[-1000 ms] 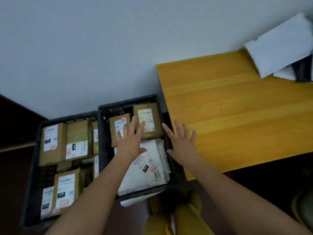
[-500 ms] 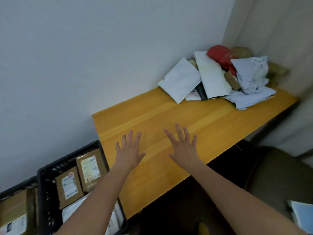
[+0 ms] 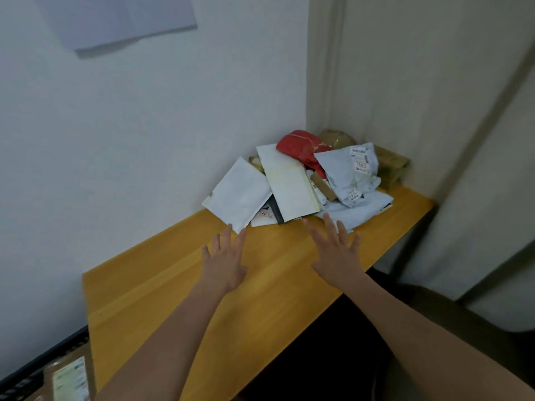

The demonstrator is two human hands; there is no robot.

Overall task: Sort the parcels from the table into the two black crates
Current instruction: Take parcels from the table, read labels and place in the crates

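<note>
Our left hand and right hand hover empty, fingers spread, over the yellow wooden table, near the heaped paper and plastic parcels in its far corner.

White shipping labels on my grey mailer bag, print too small and blurred to read, another label on the cardboard box in the black crate at my lower left, blurred too, no word or number I can make out
</note>
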